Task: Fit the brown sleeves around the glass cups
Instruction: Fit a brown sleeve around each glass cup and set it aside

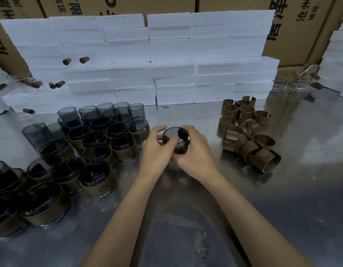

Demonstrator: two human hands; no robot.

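Both my hands hold one smoky glass cup at the middle of the steel table, a brown sleeve wrapped around its lower part. My left hand grips its left side, fingers curled over the rim. My right hand grips its right side and the sleeve. Several cups wearing sleeves stand to the left, bare smoky cups behind them. A pile of loose brown sleeves lies to the right.
A wall of stacked white foam boxes runs along the back, cardboard cartons behind it. Clear glasses stand at the back right. Small brown corks lie on the foam at the left. The steel table stretches toward me.
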